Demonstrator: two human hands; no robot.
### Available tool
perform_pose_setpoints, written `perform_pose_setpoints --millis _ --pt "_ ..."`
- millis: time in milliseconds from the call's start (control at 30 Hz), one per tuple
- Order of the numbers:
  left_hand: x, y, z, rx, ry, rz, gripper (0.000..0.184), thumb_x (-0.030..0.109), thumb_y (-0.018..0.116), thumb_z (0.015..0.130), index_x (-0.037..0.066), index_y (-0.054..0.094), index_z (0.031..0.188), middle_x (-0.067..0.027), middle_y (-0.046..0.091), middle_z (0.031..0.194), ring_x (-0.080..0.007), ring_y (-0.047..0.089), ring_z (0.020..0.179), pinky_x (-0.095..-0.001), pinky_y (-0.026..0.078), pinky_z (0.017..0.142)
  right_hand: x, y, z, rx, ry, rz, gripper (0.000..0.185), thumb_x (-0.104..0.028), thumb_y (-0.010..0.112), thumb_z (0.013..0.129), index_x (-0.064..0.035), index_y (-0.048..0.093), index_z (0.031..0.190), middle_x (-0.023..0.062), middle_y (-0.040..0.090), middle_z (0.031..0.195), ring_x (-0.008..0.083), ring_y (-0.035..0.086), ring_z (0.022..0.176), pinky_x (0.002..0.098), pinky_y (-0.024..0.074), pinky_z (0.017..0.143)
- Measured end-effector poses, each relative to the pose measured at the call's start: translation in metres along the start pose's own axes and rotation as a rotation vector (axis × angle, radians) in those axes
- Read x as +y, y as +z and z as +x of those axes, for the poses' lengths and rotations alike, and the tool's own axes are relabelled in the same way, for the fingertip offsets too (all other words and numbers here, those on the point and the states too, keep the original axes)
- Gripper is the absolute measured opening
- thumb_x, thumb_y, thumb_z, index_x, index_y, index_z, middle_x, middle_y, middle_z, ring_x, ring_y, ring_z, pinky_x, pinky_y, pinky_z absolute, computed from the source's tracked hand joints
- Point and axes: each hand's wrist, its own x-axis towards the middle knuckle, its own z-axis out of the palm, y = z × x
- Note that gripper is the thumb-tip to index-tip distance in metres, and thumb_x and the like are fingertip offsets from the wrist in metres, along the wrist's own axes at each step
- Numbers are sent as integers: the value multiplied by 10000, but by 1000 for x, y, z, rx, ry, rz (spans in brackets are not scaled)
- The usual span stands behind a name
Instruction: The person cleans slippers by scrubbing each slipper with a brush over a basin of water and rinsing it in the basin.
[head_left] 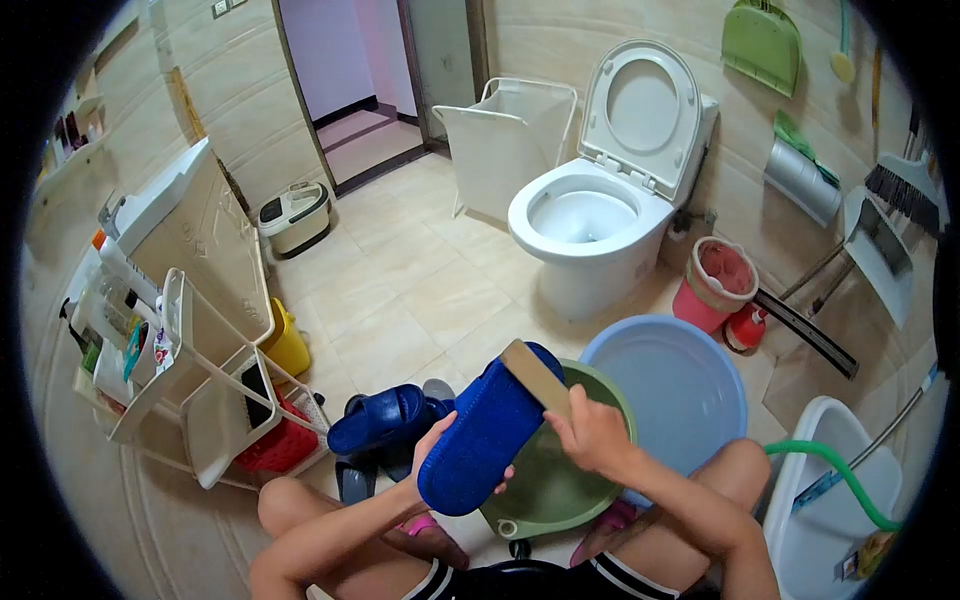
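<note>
A blue slipper [482, 438] is held by my left hand [432, 455], whose fingers wrap round its edge, with its flat sole turned up. My right hand [592, 432] grips a tan brush [535, 378], which lies against the upper end of the sole. Its bristles are hidden from view. Below the slipper and my right hand stands a green basin [560, 500] holding water. Behind it on the right is a light blue basin [670, 375], also with water. More blue slippers [375, 420] rest on the floor left of my left hand.
A toilet [590, 215] with raised lid stands ahead, beside a pink bin [712, 285] and a white hamper [510, 140]. At the left is a rack [215, 400] with bottles. A white tub [835, 450] and green hose [835, 458] are at the right.
</note>
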Motion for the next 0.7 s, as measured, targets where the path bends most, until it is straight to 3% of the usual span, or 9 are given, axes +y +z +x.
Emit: perform_pose_setpoints --millis 100,200,300,400,500,600,700 --pt "1 -11 -3 45 17 -2 658 501 344 912 2 367 1341 -257 480 1246 -423 563 973 -530 467 807 -30 0 -25 -193 -100 155 425 -423 566 863 -18 436 866 220 579 630 380 600 536 467 473 470" --pt "1 -8 -7 171 133 -191 667 505 350 911 -3 360 1343 -266 473 1248 -419 566 972 -529 468 819 -41 14 -41 -45 -284 109 415 -412 596 846 -23 452 844 194 578 614 354 595 506 429 460 418" --pt "-1 -5 -4 51 19 -80 678 515 349 909 -4 357 1345 -258 486 1212 -409 550 980 -533 464 824 -16 6 -16 9 -80 40 412 -409 595 846 -24 448 849 183 580 615 357 597 510 435 461 421" --pt "-3 -5 -1 26 -1 -51 683 519 346 907 -9 359 1341 -260 496 1190 -414 546 975 -537 464 818 3 4 1 31 -32 -17 414 -404 586 854 -16 444 868 187 585 623 370 595 515 450 467 443" --pt "1 -4 -1 36 51 -131 677 516 344 909 -16 371 1327 -268 505 1178 -429 556 949 -544 466 800 -27 5 -19 -159 -17 118 418 -398 581 858 -7 433 879 198 583 622 389 590 523 462 470 466" --pt "0 -8 -3 87 78 -221 670 514 339 912 -21 385 1312 -272 514 1179 -440 566 921 -554 464 779 -42 16 -46 -225 -133 305 418 -399 585 856 -9 434 861 204 578 615 402 591 533 456 469 456" --pt "-3 -12 1 104 0 -115 675 521 334 911 -21 390 1310 -269 513 1184 -432 568 924 -542 465 775 -15 17 -31 -110 -166 102 412 -396 584 857 -13 432 872 206 584 626 401 593 541 466 473 465"
